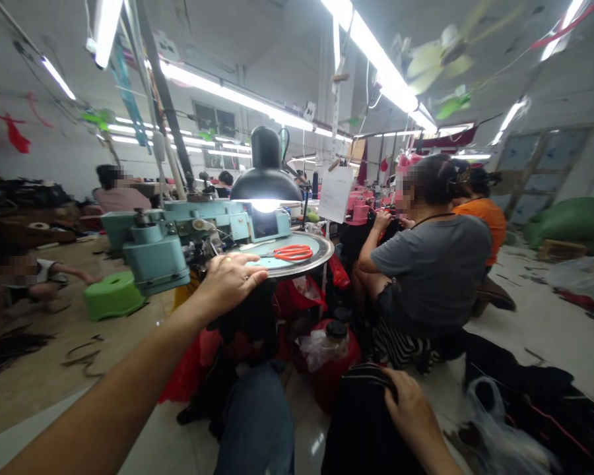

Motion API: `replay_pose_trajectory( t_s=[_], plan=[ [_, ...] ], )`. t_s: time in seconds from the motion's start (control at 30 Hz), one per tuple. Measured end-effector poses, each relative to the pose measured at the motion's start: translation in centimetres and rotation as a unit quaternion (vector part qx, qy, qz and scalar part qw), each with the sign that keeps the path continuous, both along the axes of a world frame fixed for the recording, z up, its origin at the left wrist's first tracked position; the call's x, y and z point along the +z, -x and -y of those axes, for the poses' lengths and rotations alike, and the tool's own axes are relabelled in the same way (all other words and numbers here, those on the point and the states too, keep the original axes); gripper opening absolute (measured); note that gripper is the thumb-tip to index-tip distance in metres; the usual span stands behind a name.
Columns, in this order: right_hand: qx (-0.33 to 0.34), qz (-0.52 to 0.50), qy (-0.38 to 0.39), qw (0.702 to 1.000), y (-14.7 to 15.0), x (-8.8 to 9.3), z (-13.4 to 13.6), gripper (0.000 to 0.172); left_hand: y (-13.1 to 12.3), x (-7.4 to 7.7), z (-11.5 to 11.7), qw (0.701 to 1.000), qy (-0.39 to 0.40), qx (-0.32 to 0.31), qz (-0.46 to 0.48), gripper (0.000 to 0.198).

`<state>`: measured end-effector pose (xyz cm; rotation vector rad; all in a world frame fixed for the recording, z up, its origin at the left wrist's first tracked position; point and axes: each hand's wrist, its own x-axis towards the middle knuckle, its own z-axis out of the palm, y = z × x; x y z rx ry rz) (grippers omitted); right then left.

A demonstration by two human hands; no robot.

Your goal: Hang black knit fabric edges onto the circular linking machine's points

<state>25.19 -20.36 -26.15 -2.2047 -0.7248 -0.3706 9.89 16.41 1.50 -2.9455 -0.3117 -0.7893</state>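
My left hand (233,280) lies over the near edge of a round, pale-blue work plate (321,254) on a sewing machine (158,254), fingers stretched out. Dark cloth (247,313) hangs below that hand. Beside its fingertips, orange-handled scissors (293,252) rest on the plate. Low on the right, my right hand (410,399) is closed on the edge of a black cloth (359,422) with a pale line along its top. The cloth drapes over my right leg; part of the grip is hidden.
A lit black lamp (266,168) hangs over the plate. A red container (321,376) with a dark cap stands between my legs and the machine. To the right sits a co-worker in grey (430,264). A green stool (113,295) is at left, black cloth (539,402) at right.
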Motion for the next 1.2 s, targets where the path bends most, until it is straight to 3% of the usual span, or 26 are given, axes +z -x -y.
replay_pose_trajectory(
  t_s=[0.07,0.13,0.27,0.4,0.53,0.67,0.93,1.2],
  plan=[
    [0.013,-0.009,-0.048,0.999,0.7,3.3,-2.5,0.036,-0.6,1.5,-0.4,0.996,0.046,-0.046,-0.059,0.041],
    [0.095,-0.025,-0.097,0.99,1.9,7.5,-6.3,0.033,-1.2,2.9,-0.6,0.986,0.083,-0.089,-0.115,0.04],
    [0.202,-0.04,-0.212,0.955,4.9,15.1,-15.2,0.031,-2.2,4.9,-0.9,0.978,0.109,-0.076,-0.163,0.031],
    [0.207,-0.129,-0.267,0.932,7.5,19.3,-22.3,0.028,-3.3,5.2,-2.6,0.959,0.149,-0.135,-0.2,0.024],
    [0.152,-0.157,-0.306,0.927,8.8,20.1,-25.6,0.017,-4.3,4.8,-4.6,0.93,0.211,-0.183,-0.239,0.021],
    [0.144,-0.169,-0.373,0.901,9.1,19.6,-26.1,0.016,-4.9,4.7,-5.3,0.914,0.224,-0.223,-0.254,0.028],
    [0.213,-0.329,-0.487,0.781,8.6,19.8,-25.8,0.022,-5.6,3.7,-6.1,0.887,0.255,-0.3,-0.24,0.031],
    [0.219,-0.332,-0.521,0.755,8.6,19.3,-27.0,0.029,-5.1,3.7,-5.6,0.886,0.233,-0.335,-0.221,0.034]
  ],
)
